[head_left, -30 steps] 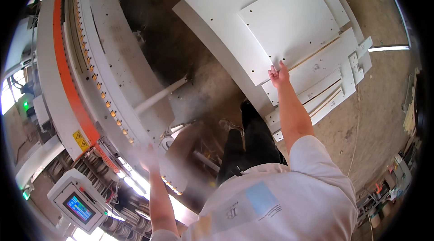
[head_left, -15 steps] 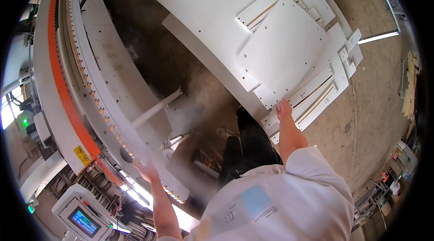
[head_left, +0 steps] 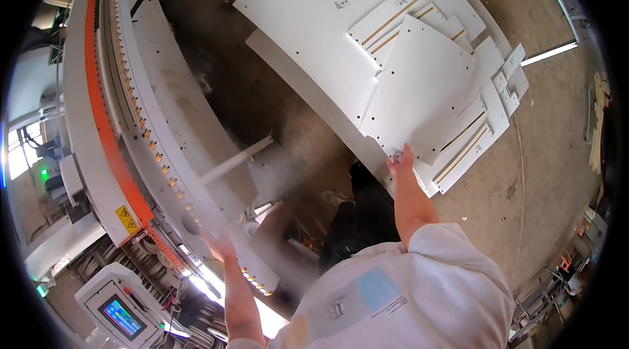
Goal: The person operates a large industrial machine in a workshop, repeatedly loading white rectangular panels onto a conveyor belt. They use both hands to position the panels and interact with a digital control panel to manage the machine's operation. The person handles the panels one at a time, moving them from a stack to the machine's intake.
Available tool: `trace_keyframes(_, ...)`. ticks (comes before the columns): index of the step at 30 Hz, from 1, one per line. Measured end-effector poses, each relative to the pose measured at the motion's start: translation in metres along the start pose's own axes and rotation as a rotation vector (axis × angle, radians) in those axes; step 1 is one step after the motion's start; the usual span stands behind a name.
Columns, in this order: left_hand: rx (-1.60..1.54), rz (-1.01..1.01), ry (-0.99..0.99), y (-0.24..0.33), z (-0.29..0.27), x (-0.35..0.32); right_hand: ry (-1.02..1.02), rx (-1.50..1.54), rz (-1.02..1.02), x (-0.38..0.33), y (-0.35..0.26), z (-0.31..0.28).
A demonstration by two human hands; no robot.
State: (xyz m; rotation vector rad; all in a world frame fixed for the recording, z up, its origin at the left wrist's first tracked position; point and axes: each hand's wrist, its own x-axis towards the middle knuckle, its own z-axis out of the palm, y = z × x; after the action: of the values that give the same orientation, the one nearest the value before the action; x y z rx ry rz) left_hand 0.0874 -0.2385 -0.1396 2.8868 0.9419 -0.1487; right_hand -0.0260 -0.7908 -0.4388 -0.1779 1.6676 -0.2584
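My left hand lies at the edge of a long white machine bed lined with small yellow rollers. Its fingers look stretched out, though haze blurs them; I see nothing held in it. On the right, my right hand grips the near corner of a white drilled panel. This panel lies askew on top of a stack, its near edge reaching toward me. Narrower white grooved strips show beyond it, and another grooved strip lies at its right. A large white board carries them all.
Left of me the machine has an orange rail and a control box with a lit screen. A pale round bar sticks out from it toward the stack. Timber strips and clutter line the far right.
The top white panel has slid toward me and turned a little, uncovering more of the strips behind it. My right hand has shifted slightly left. The left hand stays at the machine edge.
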Motion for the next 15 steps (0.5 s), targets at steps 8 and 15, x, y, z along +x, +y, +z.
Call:
trace_keyframes(8,-0.005,0.031,0.019,-0.005,-0.002,-0.005,-0.067,0.082,0.148,0.022,0.009,0.024)
trace_keyframes(15,-0.006,0.072,0.052,-0.025,0.011,0.002,-0.198,0.349,-0.015,0.011,0.027,0.03)
